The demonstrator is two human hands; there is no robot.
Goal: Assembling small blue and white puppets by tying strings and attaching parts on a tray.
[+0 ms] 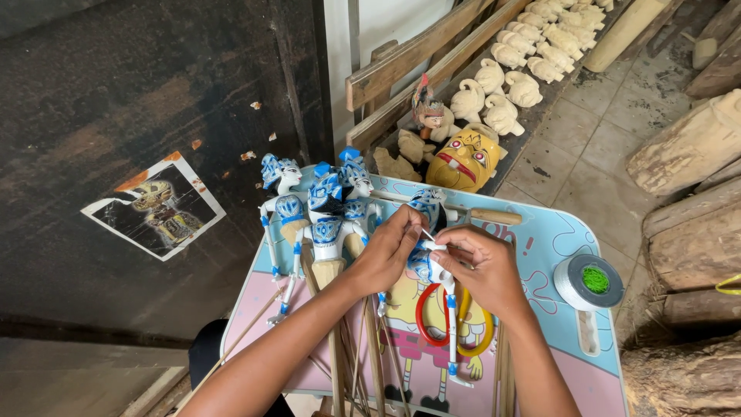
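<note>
Both hands, left hand and right hand, each with its grip closed on a blue-and-white rod puppet above the middle of the desk, with three similar puppets lying just left and a tape roll at right.

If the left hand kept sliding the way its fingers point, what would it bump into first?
Probably the right hand. The left hand points rightward, its fingertips already at the small blue-and-white puppet both hands hold, with the right hand just beyond. Depth is hard to judge.
</note>
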